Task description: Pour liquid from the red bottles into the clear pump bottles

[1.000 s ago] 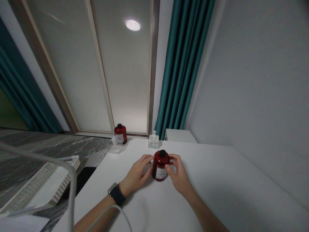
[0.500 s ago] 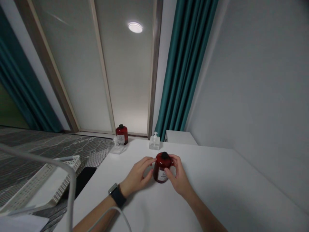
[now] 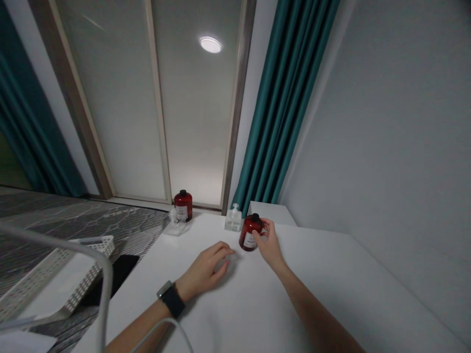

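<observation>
A dark red bottle (image 3: 249, 239) with a black cap and a white label is gripped at its right side by my right hand (image 3: 268, 243), thumb in front and fingers round the back. It is upright, just right of a clear pump bottle (image 3: 233, 219). My left hand (image 3: 208, 268) holds nothing; its thumb and fingers are apart, to the left and nearer me than the red bottle. At the far left corner of the white table (image 3: 235, 304) stands a second red bottle (image 3: 183, 206). A clear pump bottle (image 3: 175, 224) is in front of it.
A white perforated basket (image 3: 84, 287) sits low at the left beside a black flat object (image 3: 123, 272). A grey curved bar (image 3: 105, 294) and a white cable (image 3: 176, 323) cross the near left. Behind the table are a white cabinet (image 3: 275, 212) and a teal curtain (image 3: 274, 122).
My right hand has carried the red bottle away from me, towards the clear pump bottle at the back. My left hand has come off the red bottle and drawn slightly left.
</observation>
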`<act>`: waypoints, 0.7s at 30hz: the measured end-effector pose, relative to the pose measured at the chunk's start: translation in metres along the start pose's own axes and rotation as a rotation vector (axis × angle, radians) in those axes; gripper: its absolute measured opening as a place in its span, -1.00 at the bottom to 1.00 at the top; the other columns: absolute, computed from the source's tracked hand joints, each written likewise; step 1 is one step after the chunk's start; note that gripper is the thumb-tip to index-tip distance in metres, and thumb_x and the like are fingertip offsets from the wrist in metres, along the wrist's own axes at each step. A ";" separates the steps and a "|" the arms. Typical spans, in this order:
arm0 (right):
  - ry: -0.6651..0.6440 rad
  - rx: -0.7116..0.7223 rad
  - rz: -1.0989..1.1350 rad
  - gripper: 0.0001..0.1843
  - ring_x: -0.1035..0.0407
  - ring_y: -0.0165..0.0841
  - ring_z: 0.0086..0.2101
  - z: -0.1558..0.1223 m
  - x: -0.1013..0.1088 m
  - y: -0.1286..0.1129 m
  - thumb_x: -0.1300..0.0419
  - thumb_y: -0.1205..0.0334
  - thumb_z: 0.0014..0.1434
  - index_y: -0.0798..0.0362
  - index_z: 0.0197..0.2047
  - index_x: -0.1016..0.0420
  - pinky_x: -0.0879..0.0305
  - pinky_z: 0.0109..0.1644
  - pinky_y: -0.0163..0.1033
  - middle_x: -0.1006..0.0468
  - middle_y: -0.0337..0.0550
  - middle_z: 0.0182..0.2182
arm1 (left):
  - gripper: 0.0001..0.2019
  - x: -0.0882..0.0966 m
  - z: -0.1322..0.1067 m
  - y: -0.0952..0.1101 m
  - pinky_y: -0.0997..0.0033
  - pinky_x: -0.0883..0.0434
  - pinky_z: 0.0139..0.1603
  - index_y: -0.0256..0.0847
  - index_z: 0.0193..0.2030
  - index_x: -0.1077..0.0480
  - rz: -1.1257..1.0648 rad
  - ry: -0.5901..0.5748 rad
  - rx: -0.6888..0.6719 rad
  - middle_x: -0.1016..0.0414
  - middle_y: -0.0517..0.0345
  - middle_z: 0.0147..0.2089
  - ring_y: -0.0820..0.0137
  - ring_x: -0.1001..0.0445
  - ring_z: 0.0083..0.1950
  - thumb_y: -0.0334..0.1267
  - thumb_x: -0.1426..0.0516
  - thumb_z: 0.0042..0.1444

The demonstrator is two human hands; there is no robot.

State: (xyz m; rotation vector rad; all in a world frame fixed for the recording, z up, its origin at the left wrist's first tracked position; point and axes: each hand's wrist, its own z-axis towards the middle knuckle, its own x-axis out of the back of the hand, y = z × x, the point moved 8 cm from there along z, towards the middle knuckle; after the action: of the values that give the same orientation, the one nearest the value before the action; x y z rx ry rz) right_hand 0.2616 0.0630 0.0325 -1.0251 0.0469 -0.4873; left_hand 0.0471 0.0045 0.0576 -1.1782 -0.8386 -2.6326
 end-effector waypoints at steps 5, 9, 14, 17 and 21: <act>0.026 -0.008 -0.002 -0.54 -0.43 -0.17 -0.01 0.035 -0.008 0.018 -0.21 0.15 0.09 0.02 0.06 -0.27 -0.41 -0.06 -0.08 -0.51 0.05 -0.01 | -0.71 -0.006 -0.001 0.001 0.30 -0.48 0.01 -0.16 0.07 -0.36 0.016 -0.058 -0.017 -0.47 -0.02 -0.03 0.26 -0.50 -0.03 -0.42 -0.01 0.25; 0.031 -0.016 -0.009 -0.52 -0.44 -0.17 -0.02 0.049 -0.011 0.028 -0.21 0.13 0.08 0.03 0.07 -0.28 -0.45 -0.16 -0.14 -0.53 0.06 -0.02 | -0.70 -0.008 -0.001 0.001 0.33 -0.48 -0.02 -0.15 0.07 -0.37 0.021 -0.065 -0.028 -0.47 -0.01 -0.05 0.27 -0.50 -0.05 -0.43 -0.01 0.24; 0.037 0.006 -0.036 -0.49 -0.42 -0.18 0.02 0.050 -0.012 0.032 -0.18 0.11 0.13 0.05 0.13 -0.27 -0.45 -0.14 -0.14 -0.50 0.09 0.02 | -0.70 -0.012 -0.002 0.003 0.33 -0.47 0.00 -0.15 0.06 -0.37 0.014 -0.105 -0.029 -0.48 0.00 -0.03 0.28 -0.50 -0.03 -0.45 -0.01 0.23; 0.059 0.037 -0.080 -0.46 -0.37 -0.15 0.05 0.045 -0.007 0.026 -0.19 0.12 0.13 0.04 0.17 -0.27 -0.45 -0.10 -0.10 -0.45 0.09 0.07 | -0.70 -0.014 -0.002 0.003 0.33 -0.47 -0.02 -0.15 0.06 -0.37 0.017 -0.113 -0.030 -0.49 0.01 -0.05 0.28 -0.50 -0.04 -0.45 -0.01 0.23; 0.175 0.092 -0.169 -0.44 -0.25 -0.10 0.07 0.034 0.011 0.005 -0.15 0.17 0.15 0.01 0.21 -0.24 -0.35 0.04 0.07 -0.28 0.11 0.14 | -0.75 -0.013 -0.001 0.001 0.34 -0.45 -0.13 -0.15 -0.02 -0.41 0.079 -0.122 -0.028 -0.52 0.05 -0.15 0.29 -0.51 -0.14 -0.43 -0.02 0.22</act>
State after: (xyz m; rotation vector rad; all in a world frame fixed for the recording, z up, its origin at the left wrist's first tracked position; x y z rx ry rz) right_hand 0.2817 0.0878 0.0485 -0.8980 0.0935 -0.7264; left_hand 0.0558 0.0014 0.0480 -1.3613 -0.7602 -2.5390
